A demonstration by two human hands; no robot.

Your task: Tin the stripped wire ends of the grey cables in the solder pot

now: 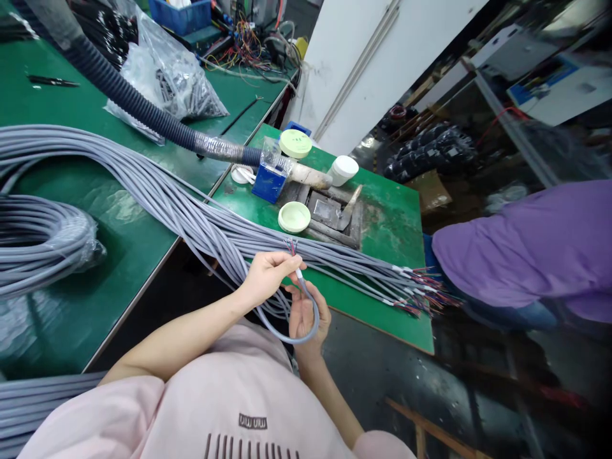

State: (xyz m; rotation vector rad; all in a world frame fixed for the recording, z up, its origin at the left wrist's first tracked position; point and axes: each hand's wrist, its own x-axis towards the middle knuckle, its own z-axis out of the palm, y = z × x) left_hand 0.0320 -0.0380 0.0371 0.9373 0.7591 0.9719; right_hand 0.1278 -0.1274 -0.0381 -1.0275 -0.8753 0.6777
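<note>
Pinched in my left hand (273, 275) is the end of a grey cable (316, 319), where thin red and dark wires stick out past a white band. My right hand (310, 312) is closed around the same cable just below, and the cable bends in a loop across it. Behind both hands a thick bundle of grey cables (224, 226) runs over the green tables. Its stripped wire ends (421, 290) fan out at the right edge. Just beyond my left hand stands a shallow pale-yellow dish (294, 218).
A sooty metal tray (354, 223) holds a scraper-like tool (351, 207). Around it are a blue box (268, 183), a white tub (343, 169) and a ribbed hose (138, 111). Coiled cable (43, 242) lies left. A person in a purple top (530, 248) is at the right.
</note>
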